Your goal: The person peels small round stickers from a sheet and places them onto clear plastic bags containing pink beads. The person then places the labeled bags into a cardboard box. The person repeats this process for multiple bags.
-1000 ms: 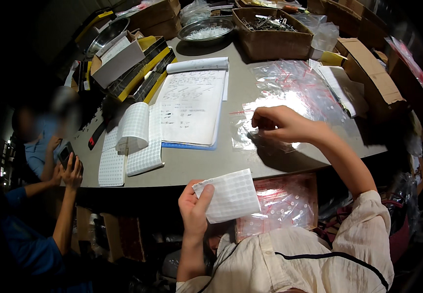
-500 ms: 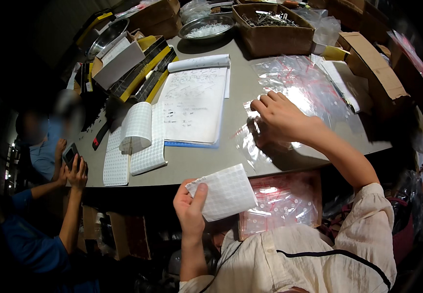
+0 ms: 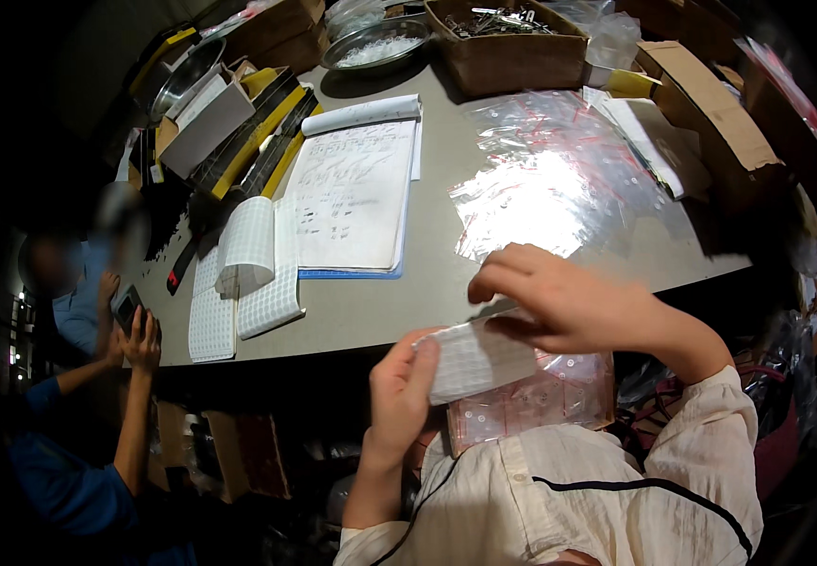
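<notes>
At the far left we find a co-worker's hands [image 3: 142,344] around a dark phone [image 3: 129,307]. Next, on the smooth grey tabletop [image 3: 427,297], lie a red-and-black tool handle [image 3: 176,274] and an open booklet of white paper [image 3: 212,321] printed with rows of small round marks, one page curled into a loose roll. Beside it is a white handwritten notepad [image 3: 352,184] on a blue backing, its top pages rolled over. Behind stands a shiny round metal bowl [image 3: 399,62] of whitish, translucent bits.

Near the table's front edge, our left hand [image 3: 399,391] grips a thin white rectangular sheet [image 3: 465,363], patterned with faint round marks, thumb on top. Below it are glossy clear bags with red lines [image 3: 493,420].

Our right hand [image 3: 559,300] curls over the sheet's right end; we cannot tell whether its fingers pinch anything. We judge the step in hand to be fingertip work at the sheet, and the next move to call for a light pinch while the left hand steadies the paper.

Beyond, slick, flat transparent plastic bags [image 3: 578,156] overlap and glare under the light.
</notes>
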A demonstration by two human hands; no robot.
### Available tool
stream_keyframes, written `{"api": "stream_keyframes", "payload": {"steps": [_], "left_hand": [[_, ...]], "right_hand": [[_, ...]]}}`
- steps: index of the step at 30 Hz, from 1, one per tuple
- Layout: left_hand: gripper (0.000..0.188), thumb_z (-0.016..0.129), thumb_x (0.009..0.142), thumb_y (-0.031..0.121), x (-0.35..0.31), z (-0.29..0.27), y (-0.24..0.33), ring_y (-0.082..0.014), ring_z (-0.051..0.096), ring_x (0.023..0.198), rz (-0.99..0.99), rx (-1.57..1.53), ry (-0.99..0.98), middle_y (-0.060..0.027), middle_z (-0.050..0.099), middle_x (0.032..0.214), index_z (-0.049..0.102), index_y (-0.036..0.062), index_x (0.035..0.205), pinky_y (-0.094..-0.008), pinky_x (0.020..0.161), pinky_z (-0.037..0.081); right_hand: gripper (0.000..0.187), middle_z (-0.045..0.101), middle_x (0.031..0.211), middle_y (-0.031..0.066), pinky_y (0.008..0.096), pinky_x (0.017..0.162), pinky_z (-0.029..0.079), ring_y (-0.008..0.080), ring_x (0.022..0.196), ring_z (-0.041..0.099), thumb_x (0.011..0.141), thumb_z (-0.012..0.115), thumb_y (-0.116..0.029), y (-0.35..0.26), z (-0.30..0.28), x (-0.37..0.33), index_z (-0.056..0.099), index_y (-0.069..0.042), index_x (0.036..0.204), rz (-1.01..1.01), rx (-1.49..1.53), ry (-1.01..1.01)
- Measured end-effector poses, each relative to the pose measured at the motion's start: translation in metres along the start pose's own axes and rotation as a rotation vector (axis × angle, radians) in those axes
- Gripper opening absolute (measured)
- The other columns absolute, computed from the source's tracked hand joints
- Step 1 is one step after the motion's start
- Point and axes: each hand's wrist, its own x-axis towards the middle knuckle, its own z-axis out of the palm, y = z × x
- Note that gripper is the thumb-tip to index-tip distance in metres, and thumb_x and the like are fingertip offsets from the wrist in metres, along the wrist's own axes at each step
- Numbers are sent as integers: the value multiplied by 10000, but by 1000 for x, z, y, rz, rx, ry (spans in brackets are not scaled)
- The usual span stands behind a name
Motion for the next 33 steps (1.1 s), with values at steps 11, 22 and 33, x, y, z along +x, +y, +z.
{"api": "stream_keyframes", "payload": {"steps": [11, 22, 33], "left_hand": [[340, 531, 1102, 183, 6, 20, -19, -39, 537, 904, -125, -4, -129, 24, 649, 988, 644, -67, 1304, -204, 797, 449], [347, 499, 1098, 164, 4, 2, -16, -141, 665, 1048, -171, -89, -42, -104, 726, 1164, 654, -86, 1283, -284, 942, 514], [355, 521, 1080, 188, -10, -28, -7, -151, 680, 1006, -154, -13, 112, -116, 738, 1123, 676, -95, 1226, -286, 927, 510]], "right_hand": [[258, 600, 924, 91, 369, 780, 487, 269, 858, 596, 757, 740, -65, 0, 43, -22, 621, -21, 982, -186, -435, 144], [402, 622, 963, 155, 456, 780, 541, 378, 926, 650, 718, 743, -22, 46, 14, -28, 564, -23, 1078, 244, -363, 83], [216, 693, 853, 179, 434, 728, 531, 369, 780, 680, 866, 695, -149, 61, -16, -2, 668, -13, 1031, 300, -23, -125]]}}
